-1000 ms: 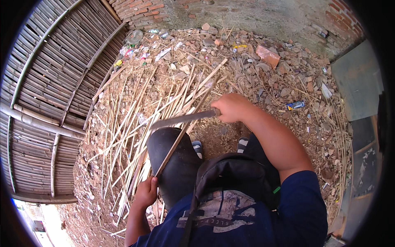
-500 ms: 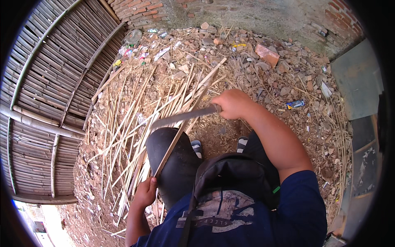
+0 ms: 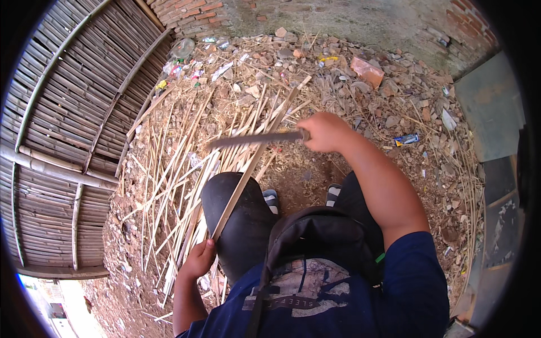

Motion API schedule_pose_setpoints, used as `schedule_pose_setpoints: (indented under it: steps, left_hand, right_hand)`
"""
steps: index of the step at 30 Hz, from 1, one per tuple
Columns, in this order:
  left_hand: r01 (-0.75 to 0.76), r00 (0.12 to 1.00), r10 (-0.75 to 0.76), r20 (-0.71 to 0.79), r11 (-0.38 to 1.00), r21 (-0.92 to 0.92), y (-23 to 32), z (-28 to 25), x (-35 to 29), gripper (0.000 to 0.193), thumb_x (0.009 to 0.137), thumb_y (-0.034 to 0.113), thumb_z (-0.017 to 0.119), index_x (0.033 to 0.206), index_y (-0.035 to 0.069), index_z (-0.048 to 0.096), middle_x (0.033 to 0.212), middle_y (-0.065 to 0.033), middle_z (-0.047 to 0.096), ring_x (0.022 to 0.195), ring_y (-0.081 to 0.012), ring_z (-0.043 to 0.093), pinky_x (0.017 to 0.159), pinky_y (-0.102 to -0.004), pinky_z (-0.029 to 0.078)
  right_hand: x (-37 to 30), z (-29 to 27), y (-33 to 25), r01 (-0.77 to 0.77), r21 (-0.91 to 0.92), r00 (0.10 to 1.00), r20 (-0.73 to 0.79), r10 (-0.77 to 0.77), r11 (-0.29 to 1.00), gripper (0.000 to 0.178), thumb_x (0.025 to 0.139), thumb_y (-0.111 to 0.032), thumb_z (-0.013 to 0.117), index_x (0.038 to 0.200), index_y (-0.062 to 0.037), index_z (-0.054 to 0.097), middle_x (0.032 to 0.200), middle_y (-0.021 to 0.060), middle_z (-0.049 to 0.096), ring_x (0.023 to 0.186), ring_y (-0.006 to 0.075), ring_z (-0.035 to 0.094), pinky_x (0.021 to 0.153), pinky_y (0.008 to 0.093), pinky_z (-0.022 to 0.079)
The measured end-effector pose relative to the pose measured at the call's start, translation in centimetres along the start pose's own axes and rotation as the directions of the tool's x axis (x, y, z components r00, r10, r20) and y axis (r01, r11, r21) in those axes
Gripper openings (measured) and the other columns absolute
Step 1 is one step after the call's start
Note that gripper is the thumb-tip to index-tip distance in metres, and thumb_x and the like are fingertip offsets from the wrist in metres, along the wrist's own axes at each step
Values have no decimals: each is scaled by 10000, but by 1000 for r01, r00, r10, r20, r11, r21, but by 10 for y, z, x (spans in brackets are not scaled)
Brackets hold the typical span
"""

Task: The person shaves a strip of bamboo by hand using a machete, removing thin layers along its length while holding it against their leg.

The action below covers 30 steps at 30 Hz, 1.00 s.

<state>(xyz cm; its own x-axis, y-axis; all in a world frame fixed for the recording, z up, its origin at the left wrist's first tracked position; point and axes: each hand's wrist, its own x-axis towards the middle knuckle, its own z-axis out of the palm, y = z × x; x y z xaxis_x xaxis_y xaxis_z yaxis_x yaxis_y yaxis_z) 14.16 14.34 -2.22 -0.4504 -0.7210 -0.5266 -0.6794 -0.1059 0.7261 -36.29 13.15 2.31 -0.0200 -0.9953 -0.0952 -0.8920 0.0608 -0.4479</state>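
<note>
My right hand [image 3: 327,133] is closed round the handle of a machete [image 3: 259,139], whose long dark blade points left and crosses over a bamboo strip [image 3: 241,183]. Whether the blade touches the strip, I cannot tell. The near end of this strip is gripped in my left hand [image 3: 198,259], beside my left knee [image 3: 222,197]. From there it slants up across the thigh and away to the far right, above the ground. Under and left of it lies a loose pile of pale split bamboo strips [image 3: 174,186].
A bamboo slat wall [image 3: 73,96] stands along the left, and a brick and plaster wall [image 3: 315,19] closes the far side. Rubble and litter cover the ground, with a reddish brick chunk [image 3: 367,72] and a blue wrapper [image 3: 406,139]. Grey panels [image 3: 490,110] lean at right.
The machete has moved up and away from my knee along the strip, its blade now more level. My right hand has shifted slightly farther and right. My left hand stays on the strip.
</note>
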Motion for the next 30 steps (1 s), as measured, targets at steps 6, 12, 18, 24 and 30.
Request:
schedule_pose_setpoints:
  steps: [6,12,18,24,30]
  left_hand:
    - [45,994,-37,103,996,-77,3,-6,5,469,1109,414,370,797,97,519,643,20,473,555,-106,430,527,-284,391]
    - [118,986,-103,133,987,-110,0,-11,4,459,1106,421,379,796,110,514,637,21,455,547,-104,412,512,-282,367]
    - [121,986,-108,123,988,-97,0,-12,2,459,1099,443,392,809,111,518,637,24,449,547,-106,411,509,-283,360]
    - [108,991,-101,88,991,-84,7,-7,0,479,1096,465,389,813,103,523,646,21,464,548,-101,415,514,-281,370]
    - [110,990,-106,94,993,-42,10,-10,1,500,1098,470,384,811,90,536,657,29,475,572,-97,418,533,-285,374]
  right_hand:
    - [20,14,51,-220,231,971,-44,236,948,267,781,-217,732,997,-62,704,845,173,694,829,342,692,740,453,535]
    - [7,9,46,-124,188,956,-241,169,974,265,786,-216,735,997,-59,703,840,169,697,835,339,696,752,448,538]
    - [-3,15,-11,235,-190,970,-24,-244,953,139,809,-219,728,884,-115,677,702,82,651,755,283,691,683,454,512]
    - [13,10,25,-188,155,982,8,189,970,304,803,-243,750,1018,-34,703,873,178,692,855,332,694,779,438,540]
    - [4,15,-6,-103,146,990,112,87,984,311,798,-219,743,1050,-41,706,891,169,704,866,332,699,791,449,545]
